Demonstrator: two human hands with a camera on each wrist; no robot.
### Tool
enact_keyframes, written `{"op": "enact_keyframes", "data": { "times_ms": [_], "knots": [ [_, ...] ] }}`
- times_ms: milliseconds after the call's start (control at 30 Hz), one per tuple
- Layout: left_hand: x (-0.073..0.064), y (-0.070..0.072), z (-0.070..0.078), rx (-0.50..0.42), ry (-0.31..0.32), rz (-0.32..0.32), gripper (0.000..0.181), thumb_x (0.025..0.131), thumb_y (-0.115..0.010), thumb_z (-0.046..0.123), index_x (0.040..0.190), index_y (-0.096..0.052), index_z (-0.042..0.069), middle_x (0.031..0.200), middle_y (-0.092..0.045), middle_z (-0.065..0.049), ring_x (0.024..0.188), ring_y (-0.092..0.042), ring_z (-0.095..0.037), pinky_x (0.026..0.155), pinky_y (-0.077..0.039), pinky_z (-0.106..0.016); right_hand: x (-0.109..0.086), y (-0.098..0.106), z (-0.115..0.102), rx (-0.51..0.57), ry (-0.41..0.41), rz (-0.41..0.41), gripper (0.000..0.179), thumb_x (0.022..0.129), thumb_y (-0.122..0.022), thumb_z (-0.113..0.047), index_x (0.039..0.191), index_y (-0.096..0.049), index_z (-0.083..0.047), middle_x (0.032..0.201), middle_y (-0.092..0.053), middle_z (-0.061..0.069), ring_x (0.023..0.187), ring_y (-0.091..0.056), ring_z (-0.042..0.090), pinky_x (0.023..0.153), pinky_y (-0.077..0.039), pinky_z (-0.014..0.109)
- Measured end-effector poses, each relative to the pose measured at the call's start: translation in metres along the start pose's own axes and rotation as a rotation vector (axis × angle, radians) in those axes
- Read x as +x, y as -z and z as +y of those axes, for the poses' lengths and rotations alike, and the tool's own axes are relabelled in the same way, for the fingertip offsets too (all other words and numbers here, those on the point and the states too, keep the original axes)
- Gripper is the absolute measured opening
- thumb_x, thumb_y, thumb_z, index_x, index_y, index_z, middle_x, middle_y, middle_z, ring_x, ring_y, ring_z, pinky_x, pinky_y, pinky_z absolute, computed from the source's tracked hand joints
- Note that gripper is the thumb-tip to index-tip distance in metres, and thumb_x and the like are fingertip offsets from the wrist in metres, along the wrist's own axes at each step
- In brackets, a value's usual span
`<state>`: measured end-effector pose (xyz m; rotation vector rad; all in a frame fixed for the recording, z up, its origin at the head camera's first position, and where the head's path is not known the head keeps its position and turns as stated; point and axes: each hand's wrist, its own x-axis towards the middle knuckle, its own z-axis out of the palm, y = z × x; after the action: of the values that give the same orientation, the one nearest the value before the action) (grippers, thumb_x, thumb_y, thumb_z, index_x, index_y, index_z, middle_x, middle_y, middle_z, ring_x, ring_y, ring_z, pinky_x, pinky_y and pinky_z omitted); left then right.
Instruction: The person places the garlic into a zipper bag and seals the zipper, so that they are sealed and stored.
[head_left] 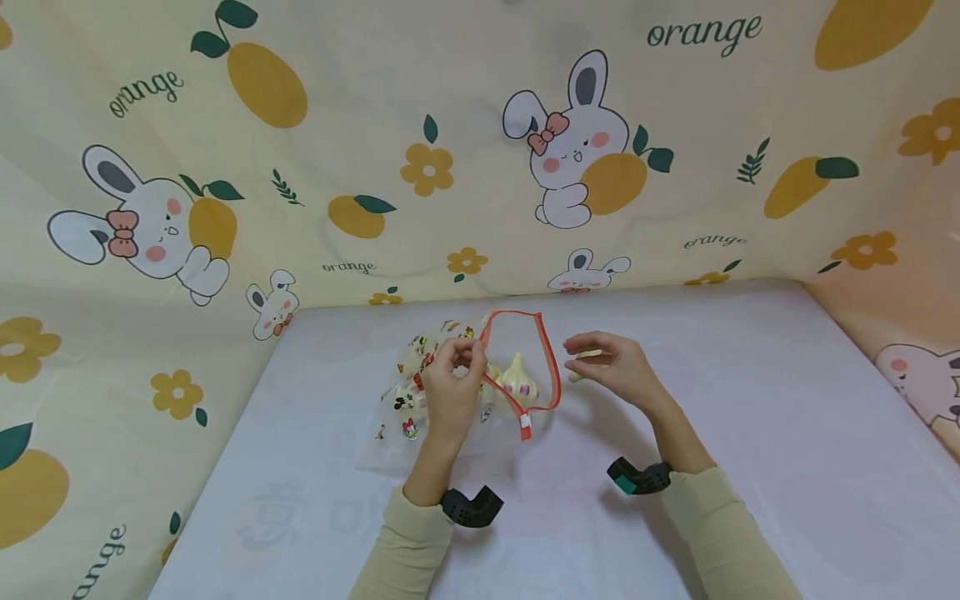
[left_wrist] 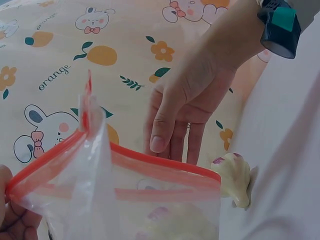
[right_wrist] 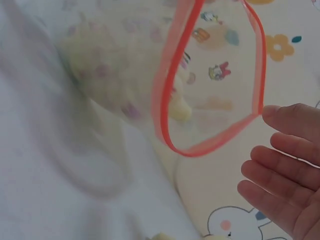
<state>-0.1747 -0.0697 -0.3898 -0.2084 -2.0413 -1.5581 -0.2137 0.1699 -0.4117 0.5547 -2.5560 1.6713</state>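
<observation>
Near the middle of the tabletop (head_left: 750, 392), hands apart: left hand (head_left: 453, 383) pinches the red rim of the clear printed bag (head_left: 402, 414); right hand (head_left: 621, 368) hangs just beside the mouth, fingers loose, holding nothing. Bag lies left of centre toward the far edge, mouth spread, slider (head_left: 525, 427) at its near corner. Seems partway: pale garlic-like bulbs (right_wrist: 107, 75) already inside, blurred, count unclear. Left, judging by the scene: one loose bulb (left_wrist: 232, 177) on the tabletop outside the bag, and the mouth, not yet sealed.
</observation>
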Motion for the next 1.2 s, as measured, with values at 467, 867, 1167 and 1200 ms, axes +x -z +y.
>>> {"op": "enact_keyframes", "data": {
  "times_ms": [467,867,1167,1200],
  "knots": [
    [0.0,0.0,0.001,0.012,0.003,0.006,0.01,0.09,-0.061,0.007,0.089,-0.066,-0.001,0.071,-0.065,-0.016,0.068,-0.055,-0.005,0.062,-0.048,-0.02,0.003,0.01,0.009,0.005,0.006,0.078,0.035,0.083,-0.073,-0.007,0.114,-0.064,0.006,0.112,-0.065,0.031,0.085,-0.062,-0.013,0.078,-0.051,0.007],
    [0.001,0.001,0.001,0.006,0.003,-0.003,0.01,0.09,-0.061,0.008,0.09,-0.066,-0.001,0.072,-0.066,-0.016,0.069,-0.056,-0.005,0.063,-0.047,-0.017,0.003,0.016,0.018,-0.086,0.009,0.169,0.036,0.082,-0.074,-0.011,0.113,-0.064,0.005,0.107,-0.07,0.025,0.084,-0.059,-0.013,0.08,-0.054,0.012],
    [0.0,0.0,0.0,-0.004,0.015,0.002,0.009,0.089,-0.061,0.006,0.09,-0.066,-0.001,0.071,-0.066,-0.017,0.067,-0.056,-0.001,0.063,-0.047,-0.017,0.002,0.018,0.029,-0.109,0.021,0.277,0.036,0.08,-0.077,-0.012,0.11,-0.066,0.005,0.105,-0.07,0.025,0.087,-0.062,-0.006,0.08,-0.054,0.012],
    [0.0,0.0,0.0,-0.004,0.016,0.001,0.01,0.089,-0.061,0.006,0.09,-0.066,-0.001,0.071,-0.066,-0.017,0.068,-0.056,-0.001,0.064,-0.048,-0.017,0.002,0.018,0.03,-0.107,0.031,0.29,0.036,0.079,-0.078,-0.011,0.109,-0.066,0.005,0.104,-0.07,0.025,0.087,-0.061,-0.006,0.08,-0.053,0.01]
  ]
}}
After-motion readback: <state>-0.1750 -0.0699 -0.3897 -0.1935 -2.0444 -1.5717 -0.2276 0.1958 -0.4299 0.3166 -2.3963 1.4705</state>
